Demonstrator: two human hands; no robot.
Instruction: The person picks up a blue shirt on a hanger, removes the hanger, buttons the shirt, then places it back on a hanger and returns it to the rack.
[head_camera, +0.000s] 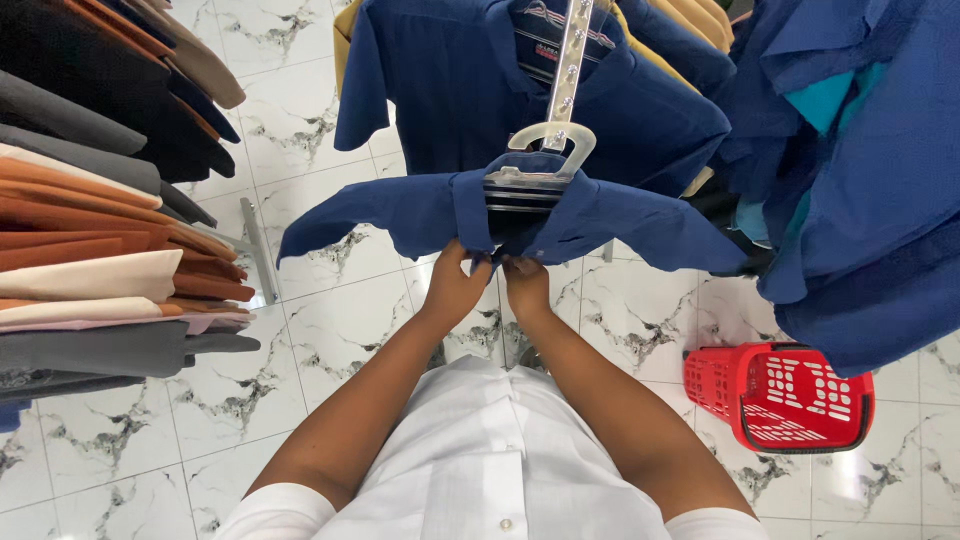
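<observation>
White sleeves and two bare forearms fill the bottom of the head view, rising to both hands at the front of a navy shirt (560, 215). Left hand (458, 285) is pinched on the shirt's placket edge, fingers curled into the cloth; right hand (527, 282) sits just beside it, closed on the facing edge. Directly above the hands, the shirt hangs on a clear hanger (550, 150) hooked over a chrome arm (568, 55), with another navy shirt (440, 90) behind it. To work the front neatly, I judge both edges should be held level and close, without tugging the collar off the hanger. Left of the hands hang folded trousers (90, 250); to their right and lower stands a red basket (780, 395) on the marble floor (330, 330).
</observation>
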